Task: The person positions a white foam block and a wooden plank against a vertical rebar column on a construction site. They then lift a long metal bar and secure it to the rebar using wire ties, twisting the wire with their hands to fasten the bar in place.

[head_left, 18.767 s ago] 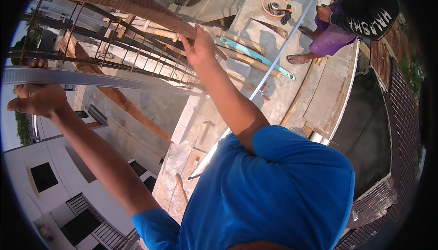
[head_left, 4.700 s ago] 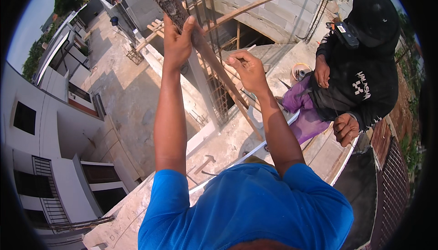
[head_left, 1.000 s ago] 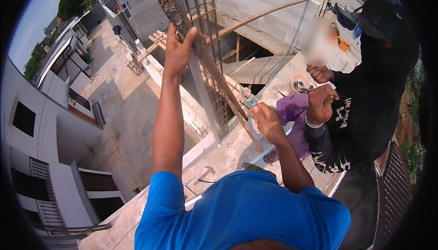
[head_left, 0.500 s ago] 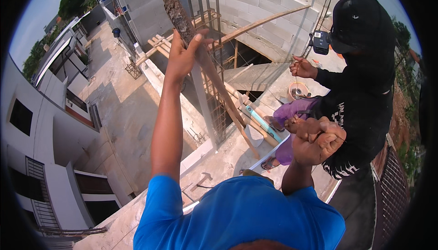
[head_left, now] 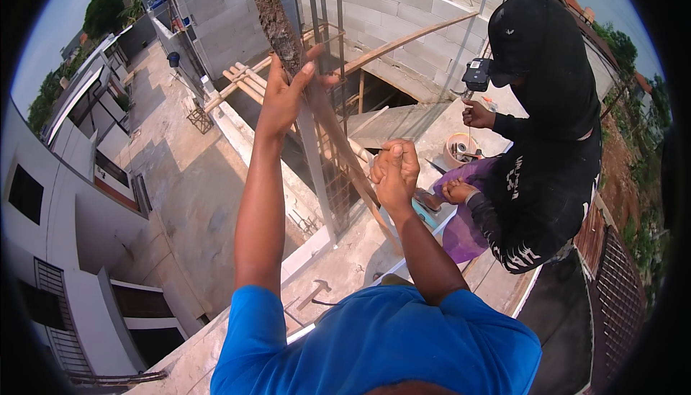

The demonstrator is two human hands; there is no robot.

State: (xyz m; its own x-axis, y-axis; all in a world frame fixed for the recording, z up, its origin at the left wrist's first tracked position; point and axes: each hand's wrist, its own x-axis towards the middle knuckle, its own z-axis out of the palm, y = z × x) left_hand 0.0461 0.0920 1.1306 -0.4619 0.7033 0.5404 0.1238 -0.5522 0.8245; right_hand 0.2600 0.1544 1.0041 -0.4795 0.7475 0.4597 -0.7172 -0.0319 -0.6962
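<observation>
A rough wooden board [head_left: 273, 22] with bark along its edge stands nearly upright in front of me, against a column with steel reinforcing bars [head_left: 343, 71]. My left hand [head_left: 285, 103] is wrapped round its upper part, thumb along the near face. Lower and to the right, my right hand [head_left: 397, 172] is closed in a pinch in front of the board's lower stretch. Whatever it may hold is too small to make out. Beside me on the right, a person in black [head_left: 554, 157] has one hand [head_left: 478, 115] raised and the other low near their purple-clad leg.
A hammer [head_left: 314, 293] lies on the ledge below me. A bucket with tools [head_left: 461, 148] stands near the other person. A long wooden batten [head_left: 410, 43] slants across an opening in the floor. Bamboo poles [head_left: 241, 82] and a pale block wall [head_left: 385, 6] lie beyond.
My right hand has swung left and away from me, from near the other person to the board's side. My left hand stays on the board. The other person has shifted slightly left.
</observation>
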